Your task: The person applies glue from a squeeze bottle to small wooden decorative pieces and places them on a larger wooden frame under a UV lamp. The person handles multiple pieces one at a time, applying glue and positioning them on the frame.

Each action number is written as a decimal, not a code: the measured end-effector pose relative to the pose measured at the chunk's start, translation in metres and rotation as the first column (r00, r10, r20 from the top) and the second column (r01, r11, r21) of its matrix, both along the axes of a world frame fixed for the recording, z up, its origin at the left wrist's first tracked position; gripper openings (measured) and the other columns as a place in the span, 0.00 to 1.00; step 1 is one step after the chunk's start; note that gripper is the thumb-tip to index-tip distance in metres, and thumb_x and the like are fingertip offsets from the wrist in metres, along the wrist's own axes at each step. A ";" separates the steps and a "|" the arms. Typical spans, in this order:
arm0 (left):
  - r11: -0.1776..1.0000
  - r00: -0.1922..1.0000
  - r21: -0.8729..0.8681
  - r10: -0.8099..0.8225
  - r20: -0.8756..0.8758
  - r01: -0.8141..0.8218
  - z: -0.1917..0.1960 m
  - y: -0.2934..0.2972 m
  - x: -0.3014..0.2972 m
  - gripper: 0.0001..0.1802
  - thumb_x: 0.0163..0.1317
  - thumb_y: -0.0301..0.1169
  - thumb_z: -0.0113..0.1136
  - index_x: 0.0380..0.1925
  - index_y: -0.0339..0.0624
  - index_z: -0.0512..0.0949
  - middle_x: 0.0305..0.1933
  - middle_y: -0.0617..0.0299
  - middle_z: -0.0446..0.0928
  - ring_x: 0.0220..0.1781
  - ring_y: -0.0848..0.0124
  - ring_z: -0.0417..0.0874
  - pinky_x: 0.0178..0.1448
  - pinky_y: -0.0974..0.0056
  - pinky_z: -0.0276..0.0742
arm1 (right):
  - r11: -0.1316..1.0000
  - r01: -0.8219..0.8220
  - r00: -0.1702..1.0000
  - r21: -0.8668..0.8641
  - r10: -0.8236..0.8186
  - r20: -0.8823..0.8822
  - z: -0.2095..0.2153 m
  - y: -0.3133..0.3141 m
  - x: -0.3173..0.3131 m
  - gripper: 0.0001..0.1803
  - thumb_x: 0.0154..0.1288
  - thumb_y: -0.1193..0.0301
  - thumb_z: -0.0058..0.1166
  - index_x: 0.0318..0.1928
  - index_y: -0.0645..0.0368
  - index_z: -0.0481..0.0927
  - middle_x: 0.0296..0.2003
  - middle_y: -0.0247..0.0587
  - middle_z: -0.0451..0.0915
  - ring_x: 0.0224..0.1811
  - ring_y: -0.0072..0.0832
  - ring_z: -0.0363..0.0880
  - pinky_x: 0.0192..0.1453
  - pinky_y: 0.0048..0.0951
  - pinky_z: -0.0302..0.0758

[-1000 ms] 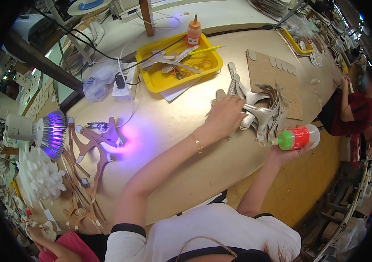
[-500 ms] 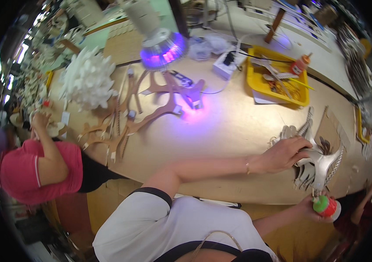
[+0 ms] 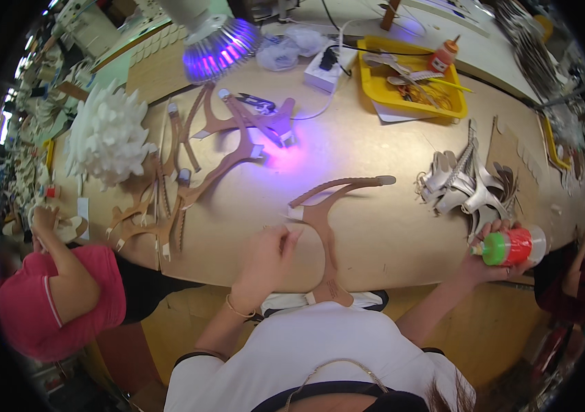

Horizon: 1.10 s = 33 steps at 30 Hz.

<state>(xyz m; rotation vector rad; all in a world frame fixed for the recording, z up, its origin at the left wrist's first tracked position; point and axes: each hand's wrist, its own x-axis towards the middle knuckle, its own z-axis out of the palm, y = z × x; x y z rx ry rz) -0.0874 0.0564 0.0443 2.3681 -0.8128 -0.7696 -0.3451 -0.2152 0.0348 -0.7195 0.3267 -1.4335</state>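
Note:
A tan shoe-strap piece point(image 3: 319, 215) lies spread on the table before me, one braided arm curving right and its lower end over the table's front edge. Just left of it, my left hand point(image 3: 268, 257) hovers with curled fingers, apparently holding nothing. My right hand point(image 3: 488, 264) grips a squeeze bottle point(image 3: 515, 247) with a green cap and red band, tilted so its nozzle points left. Beyond that hand sits a pile of silver strap pieces point(image 3: 467, 185). Several more tan strap pieces point(image 3: 227, 168) are spread at the left, some beneath the lamp.
A lamp point(image 3: 220, 51) casts violet light onto the table point(image 3: 375, 226). Behind stand a white power strip point(image 3: 323, 72) and a yellow tray point(image 3: 460, 110) holding a red bottle and tools. A spiky white bundle point(image 3: 107, 137) sits left, near a co-worker in pink point(image 3: 79, 295).
My left hand has moved from the silver pile at the right to the middle left. A strap piece now lies tan side up before me. The bottle has risen and turned sideways.

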 end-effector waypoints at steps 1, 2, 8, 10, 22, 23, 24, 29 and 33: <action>0.991 0.998 -0.127 0.045 0.039 -0.040 0.003 -0.006 0.005 0.13 0.63 0.36 0.59 0.33 0.33 0.80 0.29 0.49 0.79 0.32 0.59 0.80 0.38 0.59 0.74 | 0.999 0.021 1.000 0.028 -0.022 0.016 0.000 0.004 0.007 0.43 0.54 0.36 0.52 0.50 0.65 0.68 0.31 0.42 0.69 0.29 0.29 0.65 0.25 0.27 0.65; 0.981 0.995 -0.191 -0.027 0.098 0.045 0.002 -0.018 0.010 0.15 0.61 0.38 0.60 0.37 0.35 0.79 0.36 0.49 0.79 0.39 0.58 0.79 0.43 0.57 0.73 | 0.998 0.033 0.999 0.057 -0.035 0.035 0.001 0.008 0.013 0.43 0.54 0.35 0.51 0.50 0.64 0.68 0.31 0.41 0.69 0.27 0.27 0.65 0.24 0.26 0.64; 0.823 0.819 -0.343 -0.232 0.525 0.453 -0.045 -0.116 0.019 0.21 0.57 0.35 0.64 0.48 0.36 0.76 0.57 0.48 0.71 0.57 0.51 0.72 0.59 0.54 0.68 | 0.997 -0.015 0.999 0.081 0.017 -0.030 0.013 0.032 0.034 0.42 0.56 0.34 0.48 0.50 0.62 0.70 0.32 0.40 0.71 0.29 0.27 0.66 0.29 0.26 0.64; 0.794 0.752 -0.231 -0.375 0.542 0.562 -0.056 -0.132 0.019 0.20 0.57 0.35 0.65 0.47 0.36 0.76 0.54 0.47 0.74 0.56 0.52 0.74 0.57 0.55 0.70 | 0.992 -0.044 0.996 0.120 0.053 -0.076 0.011 0.038 0.039 0.42 0.57 0.33 0.46 0.49 0.62 0.70 0.34 0.40 0.72 0.30 0.27 0.67 0.31 0.28 0.65; 0.747 0.785 -0.602 -0.180 -0.593 -0.283 -0.035 -0.083 0.057 0.12 0.69 0.32 0.54 0.42 0.32 0.74 0.37 0.56 0.81 0.40 0.70 0.84 0.45 0.67 0.81 | 0.758 -0.643 0.733 0.111 0.650 -0.199 0.008 0.056 0.163 0.44 0.63 0.37 0.43 0.62 0.65 0.63 0.59 0.62 0.69 0.40 0.35 0.81 0.36 0.31 0.84; 0.728 0.764 -0.596 -0.158 -0.626 -0.338 -0.033 -0.077 0.060 0.11 0.69 0.31 0.54 0.43 0.32 0.74 0.38 0.56 0.81 0.40 0.70 0.84 0.45 0.67 0.81 | 0.718 -0.687 0.687 0.108 0.691 -0.226 0.009 0.059 0.173 0.43 0.63 0.36 0.42 0.61 0.65 0.65 0.58 0.62 0.70 0.39 0.35 0.82 0.34 0.29 0.84; 0.703 0.741 -0.593 -0.141 -0.656 -0.391 -0.030 -0.071 0.062 0.11 0.68 0.31 0.54 0.44 0.32 0.74 0.39 0.55 0.81 0.41 0.70 0.84 0.46 0.67 0.81 | 0.687 -0.719 0.628 0.108 0.708 -0.323 0.010 0.059 0.179 0.44 0.63 0.37 0.43 0.61 0.65 0.65 0.58 0.61 0.71 0.39 0.33 0.82 0.34 0.29 0.84; 0.582 0.773 -0.625 0.010 -0.634 -0.520 -0.027 -0.053 0.067 0.13 0.68 0.30 0.55 0.46 0.31 0.74 0.42 0.55 0.80 0.43 0.69 0.84 0.48 0.68 0.80 | 0.622 -0.726 0.327 0.292 0.687 -0.649 0.011 0.049 0.184 0.38 0.60 0.46 0.56 0.59 0.65 0.68 0.50 0.47 0.77 0.43 0.25 0.79 0.44 0.29 0.79; 0.541 0.833 -0.678 0.077 -0.548 -0.496 -0.033 -0.053 0.061 0.13 0.67 0.29 0.56 0.47 0.31 0.74 0.39 0.58 0.79 0.41 0.71 0.83 0.47 0.70 0.78 | 0.745 -0.616 0.170 0.255 0.441 -0.881 0.007 0.046 0.181 0.38 0.56 0.47 0.61 0.56 0.65 0.70 0.45 0.46 0.80 0.46 0.31 0.79 0.51 0.32 0.76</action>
